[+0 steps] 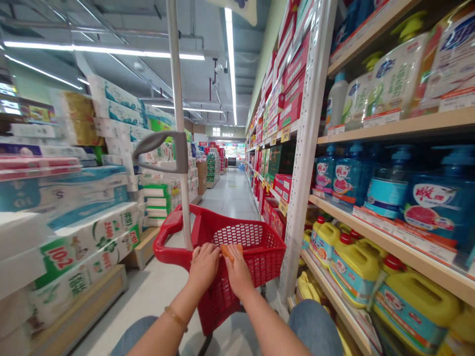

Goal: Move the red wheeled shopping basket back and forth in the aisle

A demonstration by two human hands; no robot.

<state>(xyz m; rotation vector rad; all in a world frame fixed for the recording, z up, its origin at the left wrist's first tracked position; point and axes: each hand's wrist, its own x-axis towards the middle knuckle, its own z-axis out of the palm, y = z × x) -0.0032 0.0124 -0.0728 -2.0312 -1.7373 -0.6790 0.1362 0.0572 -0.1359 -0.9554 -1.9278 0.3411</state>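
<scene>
A red plastic shopping cart (237, 277) with a honeycomb basket stands between my knees. My left hand (205, 262) rests on the cart's near rim, its fingers curled over the edge beside the grey pole. Just right of it, my right hand (236, 269) lies on an orange cloth-like piece (224, 251) at the same rim, fingers together and pressing it against the edge. The two hands are close together. A bracelet circles my left wrist. A grey loop handle (161, 152) is fixed to the upright pole (180, 99).
Shelves (393, 126) of pump bottles and yellow jugs (354, 267) rise close on the right. Stacked tissue packs (85, 242) on low wooden platforms (89, 309) line the left. A tiled aisle (232, 190) runs ahead past red boxes (295, 94).
</scene>
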